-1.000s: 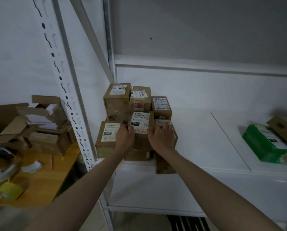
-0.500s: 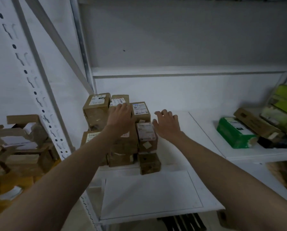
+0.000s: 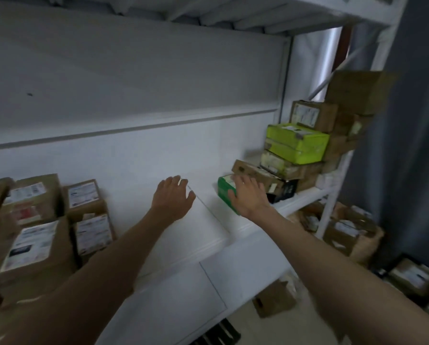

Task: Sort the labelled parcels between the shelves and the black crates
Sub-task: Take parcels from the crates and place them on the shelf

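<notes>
Brown labelled parcels are stacked at the left end of the white shelf. My left hand hovers open over the bare middle of the shelf, holding nothing. My right hand is open with spread fingers, in front of a dark green box; whether it touches the box is unclear. Behind that box lie a flat brown parcel and a lime green box on top of a stack. A black crate peeks out under the shelf's front edge.
More brown cartons are piled at the shelf's right end by a white upright. Labelled parcels lie on the floor at the right, and a small carton sits under the shelf. A grey curtain hangs on the right.
Both hands left the brown parcel stack and swung right along the shelf. The view turned right, so the stack now sits at the left edge and the green boxes are near my right hand.
</notes>
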`<state>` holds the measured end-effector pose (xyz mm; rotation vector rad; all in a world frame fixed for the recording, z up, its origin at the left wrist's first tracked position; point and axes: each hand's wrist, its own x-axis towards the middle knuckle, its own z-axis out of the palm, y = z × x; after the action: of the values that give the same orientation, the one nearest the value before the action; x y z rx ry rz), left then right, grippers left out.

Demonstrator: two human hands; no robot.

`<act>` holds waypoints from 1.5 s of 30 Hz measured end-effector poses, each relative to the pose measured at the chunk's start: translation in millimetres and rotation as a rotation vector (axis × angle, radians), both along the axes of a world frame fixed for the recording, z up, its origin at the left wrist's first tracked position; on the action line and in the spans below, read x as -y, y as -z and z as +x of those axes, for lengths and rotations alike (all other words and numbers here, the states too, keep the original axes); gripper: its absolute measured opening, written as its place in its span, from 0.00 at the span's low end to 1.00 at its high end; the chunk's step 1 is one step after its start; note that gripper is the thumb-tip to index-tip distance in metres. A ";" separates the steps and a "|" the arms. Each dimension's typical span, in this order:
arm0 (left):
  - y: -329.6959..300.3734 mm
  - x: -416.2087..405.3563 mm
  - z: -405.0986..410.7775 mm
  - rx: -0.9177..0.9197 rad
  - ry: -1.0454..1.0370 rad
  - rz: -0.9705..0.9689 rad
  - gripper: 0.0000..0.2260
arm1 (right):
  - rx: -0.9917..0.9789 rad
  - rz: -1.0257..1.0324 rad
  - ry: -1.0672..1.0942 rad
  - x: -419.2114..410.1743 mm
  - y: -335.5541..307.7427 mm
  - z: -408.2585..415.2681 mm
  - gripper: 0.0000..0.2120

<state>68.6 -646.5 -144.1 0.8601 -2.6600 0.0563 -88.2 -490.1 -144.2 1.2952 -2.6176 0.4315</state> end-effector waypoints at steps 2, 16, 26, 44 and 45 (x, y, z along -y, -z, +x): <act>2.4 -12.2 -36.4 0.001 0.021 0.006 0.27 | 0.022 -0.001 0.043 -18.1 2.9 -30.1 0.24; 23.8 -76.9 -242.9 0.001 0.039 0.171 0.19 | 0.184 -0.004 0.006 -70.4 30.6 -228.3 0.22; 36.4 -76.3 -304.9 0.259 0.026 0.141 0.20 | 0.486 -0.063 -0.109 -39.4 56.8 -289.8 0.20; 55.0 -68.2 -322.5 -0.498 -0.144 0.955 0.14 | 0.871 -0.374 -0.101 4.5 63.5 -298.1 0.19; 52.0 -72.0 -316.5 -0.542 -0.131 0.978 0.12 | 0.912 -0.405 -0.113 5.9 60.8 -295.8 0.17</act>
<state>-247.8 -574.5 -196.1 1.0903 -2.0176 -1.3234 -384.0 -496.0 -205.0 1.2877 -2.8183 1.8282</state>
